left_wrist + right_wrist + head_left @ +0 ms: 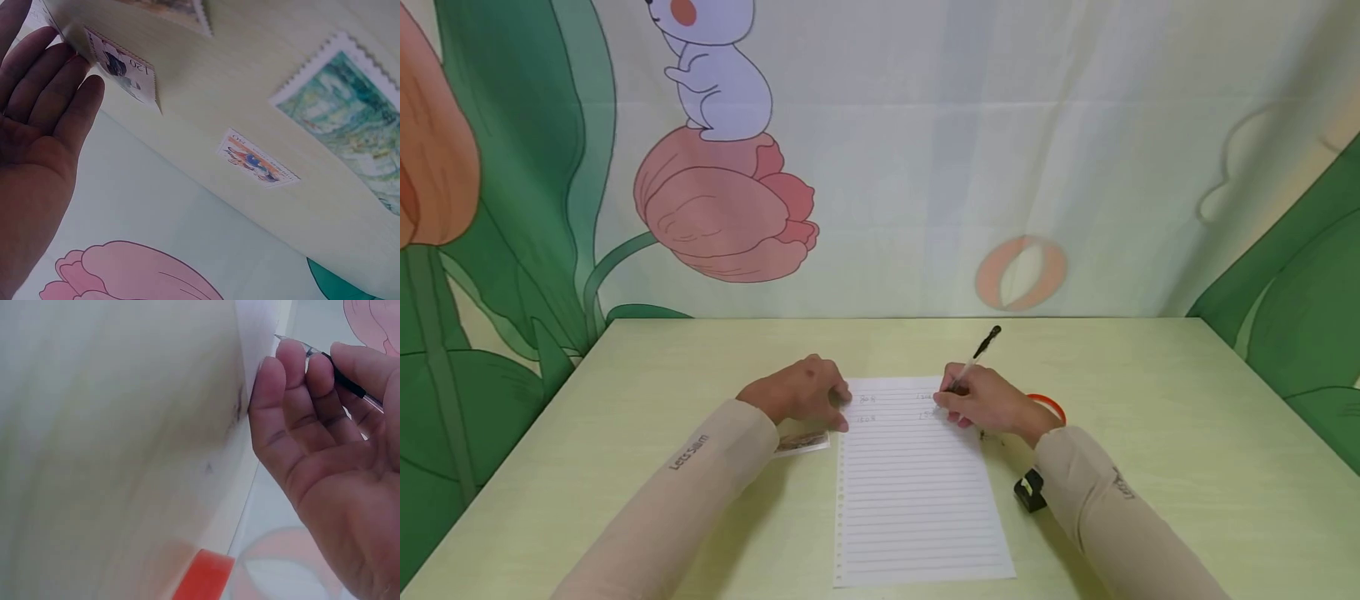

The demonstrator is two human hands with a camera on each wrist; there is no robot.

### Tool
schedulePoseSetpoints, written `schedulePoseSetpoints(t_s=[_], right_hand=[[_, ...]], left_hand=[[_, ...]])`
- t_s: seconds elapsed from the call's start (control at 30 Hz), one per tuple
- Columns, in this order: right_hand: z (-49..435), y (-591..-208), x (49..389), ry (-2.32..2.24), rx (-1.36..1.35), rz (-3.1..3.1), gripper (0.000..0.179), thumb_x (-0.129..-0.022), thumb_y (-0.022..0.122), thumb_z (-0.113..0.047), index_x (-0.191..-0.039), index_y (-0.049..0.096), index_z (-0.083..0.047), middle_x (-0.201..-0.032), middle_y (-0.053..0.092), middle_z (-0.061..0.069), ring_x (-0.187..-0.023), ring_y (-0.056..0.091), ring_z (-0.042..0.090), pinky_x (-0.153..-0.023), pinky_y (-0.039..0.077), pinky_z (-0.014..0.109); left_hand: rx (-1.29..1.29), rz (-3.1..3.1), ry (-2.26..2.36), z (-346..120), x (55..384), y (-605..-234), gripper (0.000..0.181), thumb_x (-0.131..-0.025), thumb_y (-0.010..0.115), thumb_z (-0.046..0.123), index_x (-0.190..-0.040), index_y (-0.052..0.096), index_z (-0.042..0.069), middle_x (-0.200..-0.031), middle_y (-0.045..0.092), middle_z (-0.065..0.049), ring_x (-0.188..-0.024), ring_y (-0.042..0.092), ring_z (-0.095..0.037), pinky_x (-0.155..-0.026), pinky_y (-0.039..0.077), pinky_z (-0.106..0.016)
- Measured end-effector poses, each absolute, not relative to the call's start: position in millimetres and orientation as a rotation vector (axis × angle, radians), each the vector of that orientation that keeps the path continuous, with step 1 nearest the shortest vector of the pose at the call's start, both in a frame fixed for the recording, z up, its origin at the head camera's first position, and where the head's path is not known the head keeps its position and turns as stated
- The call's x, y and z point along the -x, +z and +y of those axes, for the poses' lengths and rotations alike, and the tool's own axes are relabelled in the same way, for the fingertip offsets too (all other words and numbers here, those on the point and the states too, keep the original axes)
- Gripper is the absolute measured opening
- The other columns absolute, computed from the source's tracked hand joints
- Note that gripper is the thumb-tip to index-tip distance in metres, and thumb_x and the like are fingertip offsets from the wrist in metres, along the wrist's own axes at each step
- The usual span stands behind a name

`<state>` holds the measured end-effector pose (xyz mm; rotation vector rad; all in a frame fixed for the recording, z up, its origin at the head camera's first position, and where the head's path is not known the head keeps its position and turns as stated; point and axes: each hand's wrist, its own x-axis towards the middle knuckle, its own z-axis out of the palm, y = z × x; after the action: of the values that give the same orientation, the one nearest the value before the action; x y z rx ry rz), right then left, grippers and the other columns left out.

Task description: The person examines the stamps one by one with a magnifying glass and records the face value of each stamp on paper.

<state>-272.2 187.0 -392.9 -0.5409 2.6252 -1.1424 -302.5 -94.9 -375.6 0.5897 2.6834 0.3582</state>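
A sheet of white lined paper (917, 500) with holes down its left edge lies on the table. Faint handwritten figures stand in two columns near its top. My right hand (988, 400) grips a black-and-clear pen (987, 340), its tip at the right column; the pen's dark grip (347, 383) also shows in the right wrist view. My left hand (805, 392) rests at the paper's upper left edge, fingers loosely bent. Beside it, the left wrist view shows a stamp marked 120 (125, 69), a small stamp with orange and blue figures (259, 162) and a large green stamp (350, 112).
Partly under the left sleeve lies a brown-pictured piece with a pale border (802, 443). A red ring (1048, 406), like a tape roll, sits behind my right wrist. Nearer me is a small black object (1030, 490). A printed curtain (910, 167) hangs behind the table.
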Motion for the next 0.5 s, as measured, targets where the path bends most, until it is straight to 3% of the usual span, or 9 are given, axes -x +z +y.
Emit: schedulePoseSetpoints(t_s=[0.5], right_hand=[[186.2, -394.7, 272.1, -1.114, 0.549, 2.626, 0.012, -0.1, 0.062, -0.013, -0.091, 0.058, -0.005, -0.078, 0.066, 0.005, -0.068, 0.063, 0.018, -0.065, 0.056, 0.031]], left_hand=[[-0.607, 2.684, 0.364, -96.4, 301.5, -376.0, 0.046, -0.081, 0.085, 0.03, -0.121, 0.073, 0.013, -0.13, 0.062, -0.003, -0.119, 0.051, -0.02, -0.103, 0.044, -0.039]])
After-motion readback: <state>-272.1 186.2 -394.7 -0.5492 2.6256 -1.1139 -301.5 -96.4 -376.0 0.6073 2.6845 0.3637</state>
